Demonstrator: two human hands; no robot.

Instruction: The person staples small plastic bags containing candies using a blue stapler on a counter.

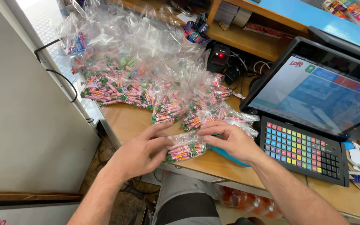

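Pinching the small clear packet of pink-and-green sweets (186,149) between both hands at the near edge of the wooden table (123,121), you hold its crinkly film with your left hand (140,152) on its left end and your right hand (230,139) on top, its long axis running across you.

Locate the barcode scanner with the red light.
In the head view the barcode scanner sits at the back of the wooden counter, upper centre, just behind the pile of candy bags and left of the touchscreen monitor.
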